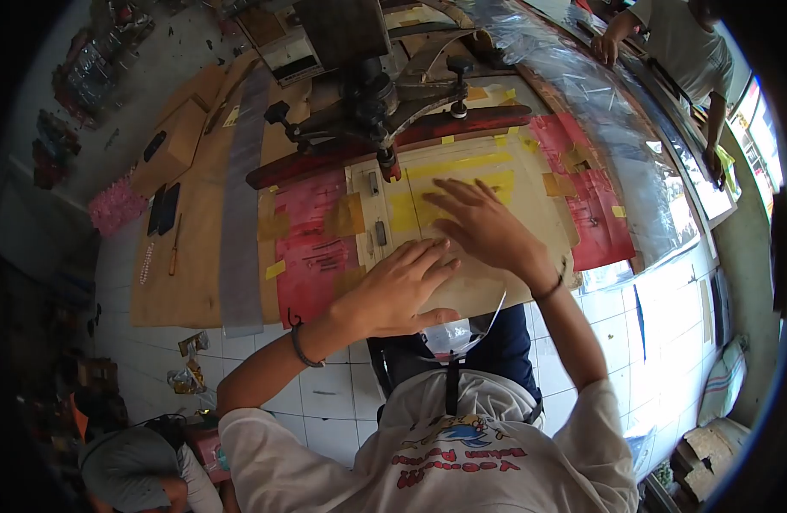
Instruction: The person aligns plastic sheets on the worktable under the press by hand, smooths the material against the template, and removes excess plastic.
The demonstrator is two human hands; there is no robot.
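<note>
My left hand (402,291) rests near the front edge of a tan board (539,222), fingers spread, holding nothing that shows. To its right, my right hand (479,224) lies palm down with fingers spread over yellow tape strips (462,162) on the board. Two small metal pieces, one (380,232) just beyond my left hand and one (374,184) farther up, sit by the board's left part. A red sheet (312,244) with brown tape lies left of the board, another red sheet (594,205) at its right. What lies under my palms is hidden.
A dark metal machine (376,103) with arms and knobs stands over the table's far side. On the left are a cardboard box (173,145), dark phone-like objects (162,209) and a thin tool (176,244). Plastic sheeting (582,94) and a person (680,51) are at upper right; another person (133,470) is lower left.
</note>
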